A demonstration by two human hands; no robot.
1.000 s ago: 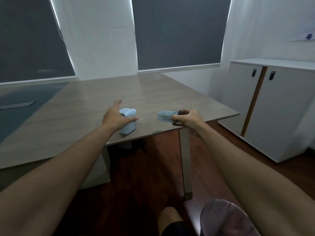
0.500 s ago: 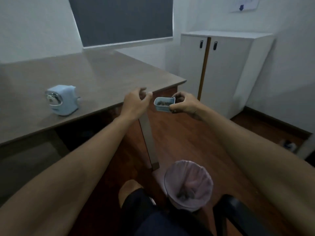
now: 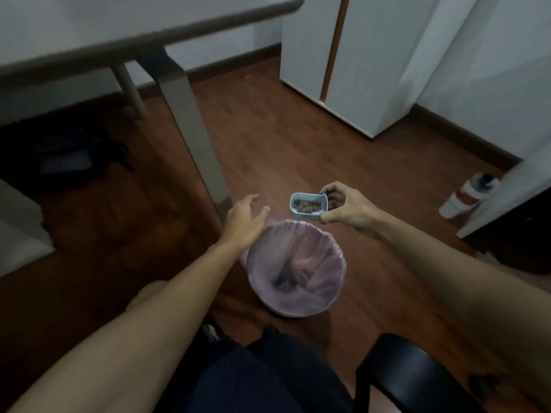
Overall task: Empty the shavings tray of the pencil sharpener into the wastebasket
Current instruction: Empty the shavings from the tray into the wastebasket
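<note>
My right hand (image 3: 347,208) grips a small light-blue shavings tray (image 3: 307,206) by its right end, held level with brown shavings inside. The tray hovers just beyond the far rim of the wastebasket (image 3: 334,296), a round bin lined with a pale pink bag that stands on the wooden floor. My left hand (image 3: 244,222) is empty with fingers spread, over the bin's far left rim and a short way left of the tray. The pencil sharpener itself is out of view.
The table edge (image 3: 149,34) runs across the top left, and its metal leg (image 3: 193,126) comes down just left of the bin. A white cabinet (image 3: 366,64) stands at the back right. A white bottle (image 3: 465,198) lies on the floor at right. A black chair arm (image 3: 396,368) is at bottom right.
My view has swung down from the table to the floor. Both hands have come down over the wastebasket, the right one still carrying the tray. The sharpener has left the view.
</note>
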